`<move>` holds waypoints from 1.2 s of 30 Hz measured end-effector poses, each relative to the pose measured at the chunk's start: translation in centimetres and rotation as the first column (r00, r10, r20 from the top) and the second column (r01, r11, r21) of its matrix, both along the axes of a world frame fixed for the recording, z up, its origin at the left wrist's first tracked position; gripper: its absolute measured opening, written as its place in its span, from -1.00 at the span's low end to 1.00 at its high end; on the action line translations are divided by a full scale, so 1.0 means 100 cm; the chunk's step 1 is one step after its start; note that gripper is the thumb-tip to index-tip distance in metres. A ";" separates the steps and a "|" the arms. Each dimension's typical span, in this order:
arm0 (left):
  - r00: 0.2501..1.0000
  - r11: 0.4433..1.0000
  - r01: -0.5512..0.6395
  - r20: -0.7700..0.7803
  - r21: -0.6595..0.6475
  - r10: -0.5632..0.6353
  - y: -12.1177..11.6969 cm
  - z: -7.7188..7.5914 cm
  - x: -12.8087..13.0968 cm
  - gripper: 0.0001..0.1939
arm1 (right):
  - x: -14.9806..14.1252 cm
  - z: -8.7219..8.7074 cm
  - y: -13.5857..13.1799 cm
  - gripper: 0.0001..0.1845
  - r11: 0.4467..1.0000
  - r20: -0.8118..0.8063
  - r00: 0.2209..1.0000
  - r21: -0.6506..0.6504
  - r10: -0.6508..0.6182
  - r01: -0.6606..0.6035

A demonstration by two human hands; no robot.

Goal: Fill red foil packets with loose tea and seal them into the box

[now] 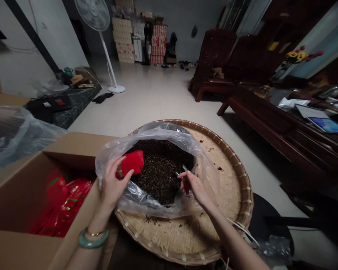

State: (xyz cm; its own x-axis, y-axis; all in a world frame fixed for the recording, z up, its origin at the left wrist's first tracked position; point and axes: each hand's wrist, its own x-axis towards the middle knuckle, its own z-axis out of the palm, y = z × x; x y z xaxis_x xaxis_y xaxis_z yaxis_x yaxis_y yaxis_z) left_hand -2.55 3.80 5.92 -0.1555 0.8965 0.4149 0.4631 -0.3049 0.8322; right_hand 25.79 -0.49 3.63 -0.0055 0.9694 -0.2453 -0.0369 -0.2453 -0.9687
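My left hand (112, 183) grips a small red packet (131, 163) and holds it over the edge of a clear plastic bag (154, 202) filled with dark loose tea leaves (160, 168). My right hand (193, 183) pinches a small metal scoop (181, 170) whose end dips into the leaves. The bag lies on a large round woven bamboo tray (231, 187). A green bangle circles my left wrist.
An open cardboard box (22, 176) with several red packets (64, 202) stands at my left. A dark wooden table (295, 131) with a tablet runs along the right. A standing fan (100, 22), stacked boxes and dark wooden chairs are farther back.
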 end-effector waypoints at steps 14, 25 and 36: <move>0.698 0.997 0.070 -0.715 0.011 -0.041 0.022 -0.019 -0.010 -0.80 | -0.004 -0.010 -0.003 -0.36 0.997 0.170 0.983 0.023 0.071 -0.076; 0.751 0.980 0.083 -0.658 0.181 0.058 0.021 -0.029 -0.016 -0.80 | -0.005 -0.014 -0.005 -0.39 0.993 0.207 0.975 0.066 0.081 -0.096; 0.938 0.992 0.014 -0.345 0.125 0.030 0.012 -0.010 -0.012 -0.89 | -0.008 -0.006 -0.007 -0.55 0.973 0.347 0.936 0.186 0.064 -0.135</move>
State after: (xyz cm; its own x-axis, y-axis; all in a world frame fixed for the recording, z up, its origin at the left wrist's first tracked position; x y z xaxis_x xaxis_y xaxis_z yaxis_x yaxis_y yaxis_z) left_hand -3.79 5.01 4.93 0.0105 0.8340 0.5516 0.7184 -0.3900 0.5761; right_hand 24.99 -1.23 3.00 -0.0564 0.9973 -0.0473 0.3148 -0.0272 -0.9488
